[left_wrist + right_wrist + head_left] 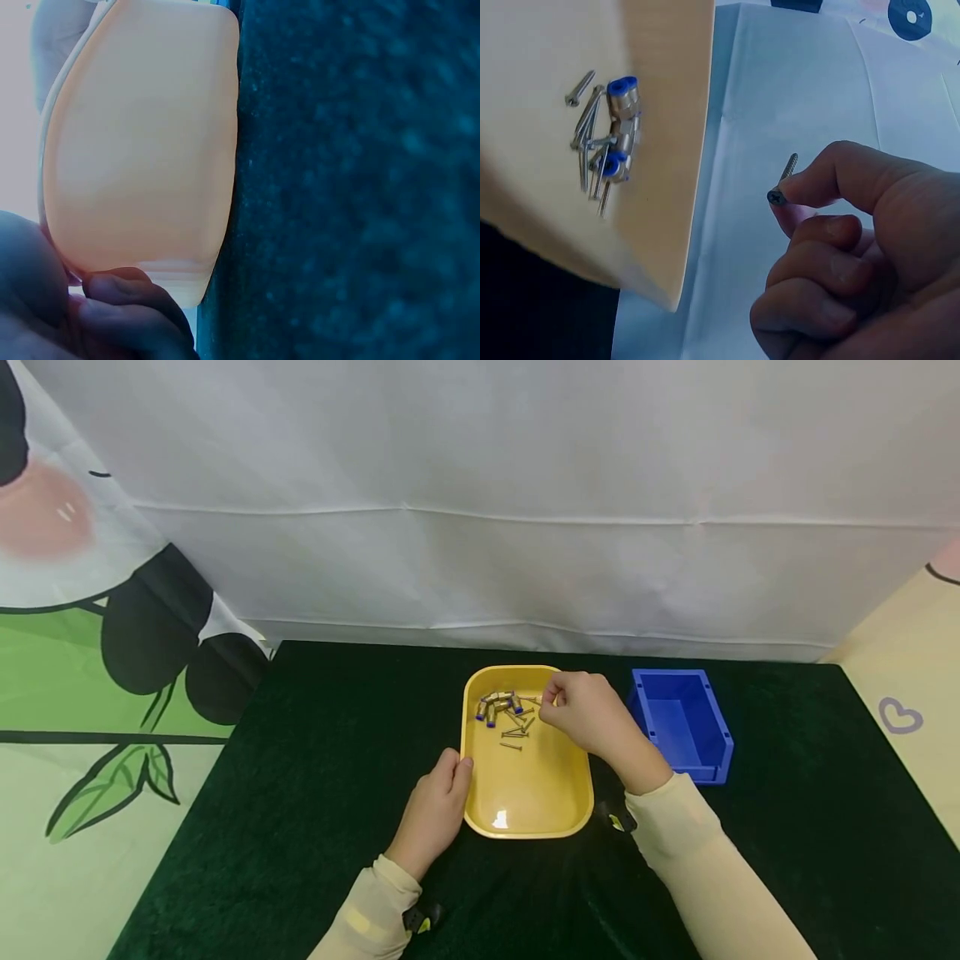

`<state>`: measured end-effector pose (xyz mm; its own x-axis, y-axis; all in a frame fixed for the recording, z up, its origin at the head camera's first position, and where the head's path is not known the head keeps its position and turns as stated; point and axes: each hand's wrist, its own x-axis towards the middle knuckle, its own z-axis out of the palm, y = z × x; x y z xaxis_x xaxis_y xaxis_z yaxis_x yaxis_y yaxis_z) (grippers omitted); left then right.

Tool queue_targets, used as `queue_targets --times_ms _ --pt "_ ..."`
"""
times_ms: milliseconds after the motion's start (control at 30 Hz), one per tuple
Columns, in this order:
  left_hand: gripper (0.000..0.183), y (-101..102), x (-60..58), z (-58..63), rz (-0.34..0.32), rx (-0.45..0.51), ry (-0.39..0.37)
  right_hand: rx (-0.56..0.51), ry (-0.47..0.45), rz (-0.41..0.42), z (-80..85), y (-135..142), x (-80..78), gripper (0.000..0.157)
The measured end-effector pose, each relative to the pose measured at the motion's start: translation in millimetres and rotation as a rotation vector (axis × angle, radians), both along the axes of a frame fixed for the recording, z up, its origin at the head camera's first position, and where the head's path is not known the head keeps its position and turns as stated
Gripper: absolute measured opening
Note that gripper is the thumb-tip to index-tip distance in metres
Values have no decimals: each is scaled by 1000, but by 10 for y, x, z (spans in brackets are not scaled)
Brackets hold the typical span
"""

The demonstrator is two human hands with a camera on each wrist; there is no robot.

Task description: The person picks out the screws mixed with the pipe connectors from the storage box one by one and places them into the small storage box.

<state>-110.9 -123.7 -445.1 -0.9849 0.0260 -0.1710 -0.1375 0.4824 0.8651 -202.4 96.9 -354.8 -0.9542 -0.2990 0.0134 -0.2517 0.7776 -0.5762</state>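
A yellow tray [528, 785] lies on the dark green cloth, with several screws [514, 732] and brass fittings with blue ends [492, 710] toward its far end. My left hand [438, 806] grips the tray's left rim, thumb on top and fingers beneath the edge, as the left wrist view shows. Between thumb and index finger, my right hand [847, 240] pinches a single screw [786, 182], its cross-slotted head facing the camera. In the head view that right hand [588, 714] is over the tray's right side near the far corner.
A blue open-front bin [681, 727] stands right of the tray, close to my right forearm. The green cloth [300, 793] covers the table, and a white curtain [480, 568] hangs behind its far edge.
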Motion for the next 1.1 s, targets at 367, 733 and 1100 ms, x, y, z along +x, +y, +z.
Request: queue_targets --times_ms 367,733,1100 --pt "30 -4 10 3 3 0 -6 -45 -18 -42 -77 292 -8 6" --pt "30 -11 10 0 -11 13 -9 -34 -38 -94 -79 586 2 7" --pt "28 -19 9 -2 -7 16 -3 -29 -39 -150 -93 846 13 9"
